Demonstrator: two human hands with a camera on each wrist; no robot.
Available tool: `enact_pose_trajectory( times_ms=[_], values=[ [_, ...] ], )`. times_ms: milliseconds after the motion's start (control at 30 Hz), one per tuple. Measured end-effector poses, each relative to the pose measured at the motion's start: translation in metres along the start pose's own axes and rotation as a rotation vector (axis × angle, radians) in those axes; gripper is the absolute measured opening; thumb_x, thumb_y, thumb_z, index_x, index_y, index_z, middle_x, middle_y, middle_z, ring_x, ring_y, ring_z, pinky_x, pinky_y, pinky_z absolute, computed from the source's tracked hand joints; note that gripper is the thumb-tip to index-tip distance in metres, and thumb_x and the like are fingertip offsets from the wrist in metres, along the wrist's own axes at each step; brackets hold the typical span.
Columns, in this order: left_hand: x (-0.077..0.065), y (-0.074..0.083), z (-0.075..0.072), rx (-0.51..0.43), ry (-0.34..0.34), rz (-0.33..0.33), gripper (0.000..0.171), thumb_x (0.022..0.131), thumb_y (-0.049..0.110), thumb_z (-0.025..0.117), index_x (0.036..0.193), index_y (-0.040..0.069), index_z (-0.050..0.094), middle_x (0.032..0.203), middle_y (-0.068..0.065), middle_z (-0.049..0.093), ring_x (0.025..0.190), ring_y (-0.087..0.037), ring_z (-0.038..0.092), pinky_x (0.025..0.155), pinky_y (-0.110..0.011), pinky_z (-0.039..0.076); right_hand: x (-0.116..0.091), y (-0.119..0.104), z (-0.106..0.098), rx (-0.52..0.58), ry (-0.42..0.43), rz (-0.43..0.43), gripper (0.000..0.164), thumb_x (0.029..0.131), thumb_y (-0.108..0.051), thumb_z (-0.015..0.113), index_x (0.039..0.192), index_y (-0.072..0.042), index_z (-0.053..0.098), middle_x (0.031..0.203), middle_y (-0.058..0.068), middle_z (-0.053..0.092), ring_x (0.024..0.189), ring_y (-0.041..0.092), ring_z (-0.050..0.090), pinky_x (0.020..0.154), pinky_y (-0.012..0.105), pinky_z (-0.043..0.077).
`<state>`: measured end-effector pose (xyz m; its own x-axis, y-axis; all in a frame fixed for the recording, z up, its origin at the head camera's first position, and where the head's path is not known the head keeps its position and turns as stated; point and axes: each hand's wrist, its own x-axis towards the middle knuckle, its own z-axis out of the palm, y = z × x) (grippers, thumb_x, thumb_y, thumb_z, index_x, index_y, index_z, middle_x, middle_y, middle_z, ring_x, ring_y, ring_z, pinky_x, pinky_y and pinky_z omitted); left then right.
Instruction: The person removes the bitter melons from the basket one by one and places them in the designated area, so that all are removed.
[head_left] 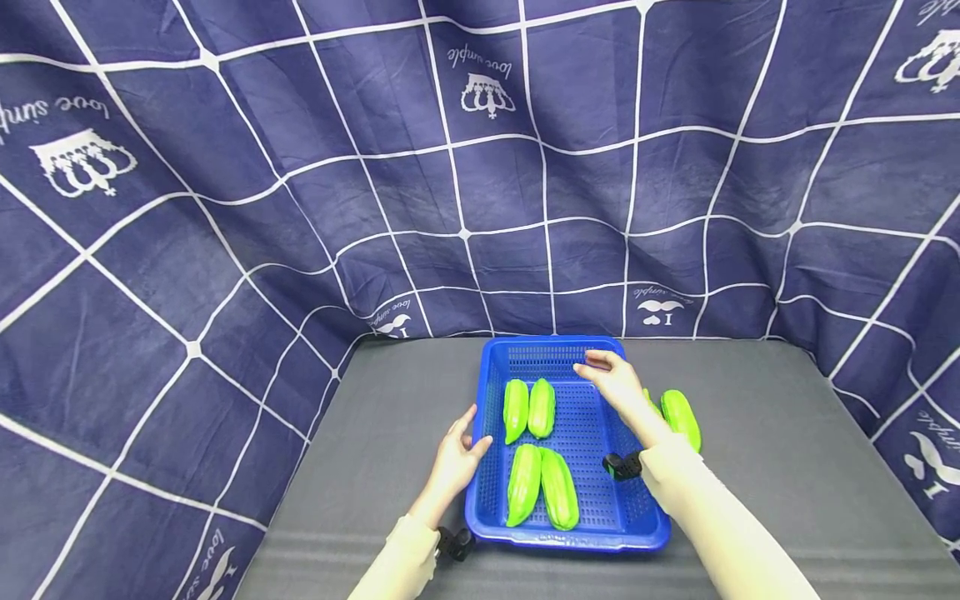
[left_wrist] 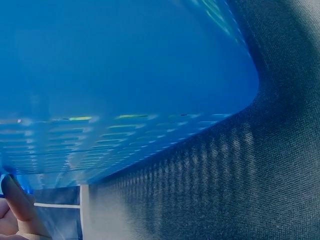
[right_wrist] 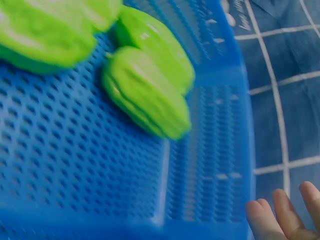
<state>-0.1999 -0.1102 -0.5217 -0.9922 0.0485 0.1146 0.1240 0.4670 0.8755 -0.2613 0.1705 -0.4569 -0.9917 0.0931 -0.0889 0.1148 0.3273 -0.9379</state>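
A blue perforated plastic basket (head_left: 570, 540) stands on the grey table. Inside it lie two pairs of long, ridged, glossy green vegetables that look like peppers, the far pair (head_left: 516, 410) and the near pair (head_left: 558, 490). My left hand (head_left: 453, 457) is at the basket's left side, fingers along the outside and thumb at the rim. In the left wrist view a finger (left_wrist: 22, 207) shows beside the basket wall. Above the basket's far right part, my right hand (head_left: 617, 383) has its fingers loosely spread with nothing between them.
To the right of the basket, another green vegetable (head_left: 681, 419) lies on the table (head_left: 757, 467), beside one mostly hidden by the right arm. A dark blue cloth (head_left: 585, 192) with white lines hangs behind the table and along its sides.
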Motion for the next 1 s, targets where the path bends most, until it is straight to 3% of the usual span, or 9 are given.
enact_pose_trajectory(
  times_ms=[333,700,1000],
  values=[
    [0.0,0.002,0.0,-0.034,-0.005,-0.008,0.06,0.086,0.004,0.07,0.142,-0.002,0.048,0.112,-0.022,0.058,0.075,-0.016,0.059,0.062,-0.022,0.05,0.001,0.016,0.045,-0.115,-0.045,0.042,0.051,0.091,-0.02,0.065,0.134,0.006,0.053,0.135,0.028,0.056,0.126,0.042,0.054,0.105,0.051,0.043],
    [0.0,0.005,0.0,-0.068,-0.008,-0.014,0.061,0.086,0.003,0.07,0.142,-0.002,0.048,0.117,-0.023,0.058,0.073,-0.013,0.059,0.06,-0.021,0.051,0.006,0.031,0.073,-0.218,-0.036,0.109,0.066,0.085,-0.023,0.069,0.136,0.011,0.044,0.131,0.034,0.055,0.124,0.046,0.052,0.105,0.051,0.041],
    [-0.001,0.003,0.0,-0.07,-0.011,-0.006,0.061,0.086,0.003,0.07,0.143,-0.002,0.047,0.125,-0.025,0.056,0.082,-0.022,0.064,0.062,-0.022,0.052,0.005,0.033,0.083,-0.28,-0.059,0.127,0.07,0.084,-0.026,0.071,0.133,0.015,0.042,0.127,0.036,0.055,0.122,0.047,0.051,0.105,0.052,0.04]
  ],
)
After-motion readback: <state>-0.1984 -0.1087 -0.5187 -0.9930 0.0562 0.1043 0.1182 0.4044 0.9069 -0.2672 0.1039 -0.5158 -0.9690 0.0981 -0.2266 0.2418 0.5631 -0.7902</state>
